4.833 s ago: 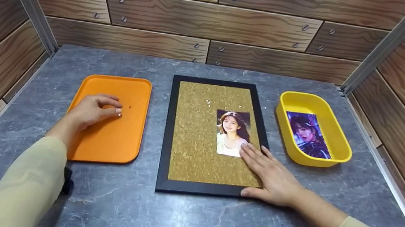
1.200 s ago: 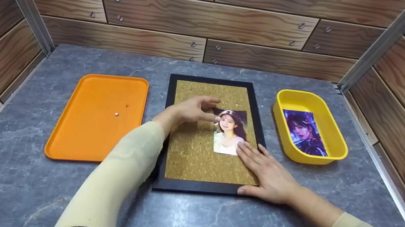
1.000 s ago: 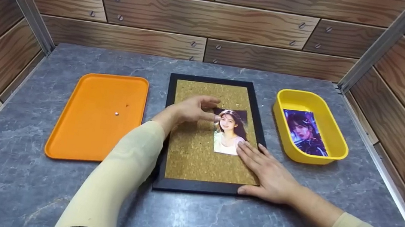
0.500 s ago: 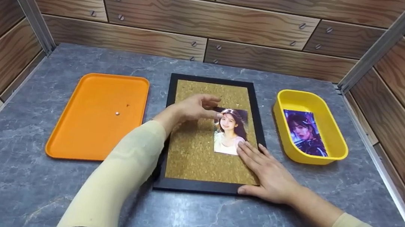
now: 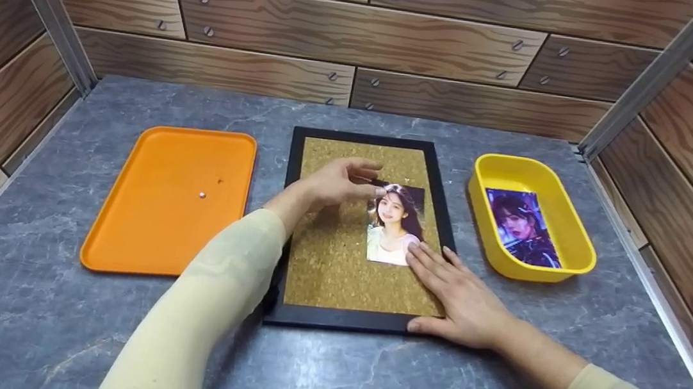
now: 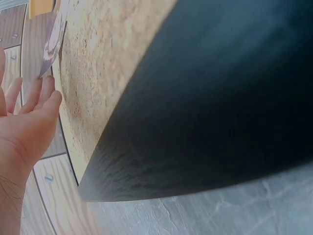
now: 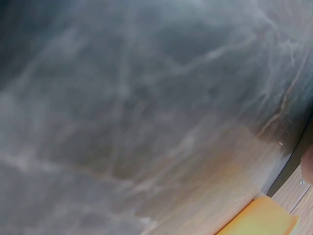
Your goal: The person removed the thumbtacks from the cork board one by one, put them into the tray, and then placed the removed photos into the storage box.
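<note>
While the left hand [image 5: 333, 183] pinches the top left corner of the portrait photo [image 5: 396, 225], the right hand [image 5: 461, 300] lies flat, fingers straight, pressing the photo's lower right corner. The photo lies on the cork board [image 5: 326, 263] in its black frame [image 5: 282, 239], between an orange tray [image 5: 151, 219] and a yellow bin [image 5: 531, 275] holding another photo [image 5: 520, 229].

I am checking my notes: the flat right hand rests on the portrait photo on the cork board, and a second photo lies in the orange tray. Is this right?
Not quite. The head view shows the second photo in the yellow oval plastic bin, not the orange tray. The rest stands: right hand, portrait photo, black-framed cork board.
</note>
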The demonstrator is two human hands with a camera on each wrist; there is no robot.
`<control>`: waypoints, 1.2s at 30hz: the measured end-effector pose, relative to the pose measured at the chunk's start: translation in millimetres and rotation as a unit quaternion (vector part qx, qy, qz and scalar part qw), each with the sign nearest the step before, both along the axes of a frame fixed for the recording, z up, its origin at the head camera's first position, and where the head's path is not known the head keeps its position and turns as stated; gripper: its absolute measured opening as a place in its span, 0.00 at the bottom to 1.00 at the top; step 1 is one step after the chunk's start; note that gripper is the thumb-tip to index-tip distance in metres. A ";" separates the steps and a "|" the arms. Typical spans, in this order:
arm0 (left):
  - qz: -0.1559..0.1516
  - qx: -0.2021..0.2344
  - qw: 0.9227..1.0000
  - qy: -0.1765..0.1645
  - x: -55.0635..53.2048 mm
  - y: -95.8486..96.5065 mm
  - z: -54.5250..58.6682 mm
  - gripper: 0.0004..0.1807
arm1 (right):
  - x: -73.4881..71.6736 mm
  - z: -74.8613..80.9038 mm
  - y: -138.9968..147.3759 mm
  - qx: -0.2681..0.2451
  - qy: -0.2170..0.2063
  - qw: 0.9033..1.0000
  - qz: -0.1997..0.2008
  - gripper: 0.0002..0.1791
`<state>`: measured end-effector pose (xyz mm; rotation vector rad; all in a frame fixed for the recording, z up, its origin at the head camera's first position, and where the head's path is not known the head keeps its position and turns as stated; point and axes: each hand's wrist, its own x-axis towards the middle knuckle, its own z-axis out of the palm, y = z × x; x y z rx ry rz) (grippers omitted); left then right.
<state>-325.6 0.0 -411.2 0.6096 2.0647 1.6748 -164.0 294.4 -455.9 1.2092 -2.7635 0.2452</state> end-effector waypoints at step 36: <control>-0.008 0.009 0.999 -0.044 17.9 -1.6 10.1 0.35 | 0.7 1.0 -0.9 0.002 -0.012 1.000 -0.005 0.59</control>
